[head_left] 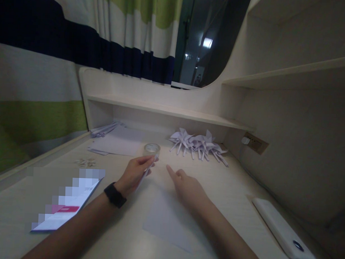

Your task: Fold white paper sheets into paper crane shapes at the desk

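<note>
Head view: the left hand reaches forward and inward from the lower left, its thumb and fingers pinched around a thin, white, rolled-paper stick that slants up toward the right. A black, square-faced wristwatch sits on that wrist. The right hand comes in from the lower right, back upward, one finger stretched toward the left hand and the others bent under. The two hands are near each other but apart.

The right palm is turned away, so whether it grips anything cannot be told. Fingers cover part of the stick, and its upper tip is hard to make out. A flat, white paper sheet lies beneath the right hand, partly covered by it. Just beyond the left fingertips, a clear, round tape roll has its front edge partly hidden. The left forearm crosses one edge of a bright, flat screen, much of it pixelated. The small, pale scraps behind it are too blurred to identify. Folded white paper pinwheels overlap at the back, so their number is unclear. A long, white, rounded device is cut off at the bottom edge.
</note>
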Demonstrator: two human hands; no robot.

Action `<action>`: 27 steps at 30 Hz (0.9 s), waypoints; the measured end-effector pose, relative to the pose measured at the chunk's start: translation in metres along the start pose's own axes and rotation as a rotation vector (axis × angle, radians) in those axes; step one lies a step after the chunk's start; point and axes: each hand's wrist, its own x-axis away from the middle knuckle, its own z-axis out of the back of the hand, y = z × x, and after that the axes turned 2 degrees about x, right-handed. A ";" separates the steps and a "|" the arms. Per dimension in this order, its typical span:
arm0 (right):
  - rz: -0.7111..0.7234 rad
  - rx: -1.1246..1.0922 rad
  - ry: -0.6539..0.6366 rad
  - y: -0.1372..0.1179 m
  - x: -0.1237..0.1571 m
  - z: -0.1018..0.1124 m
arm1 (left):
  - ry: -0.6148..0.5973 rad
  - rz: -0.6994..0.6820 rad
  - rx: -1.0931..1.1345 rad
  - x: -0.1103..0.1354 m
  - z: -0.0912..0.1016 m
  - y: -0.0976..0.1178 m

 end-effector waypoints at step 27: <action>-0.009 -0.004 -0.012 -0.002 0.001 0.004 | 0.013 -0.020 -0.001 0.000 0.000 -0.003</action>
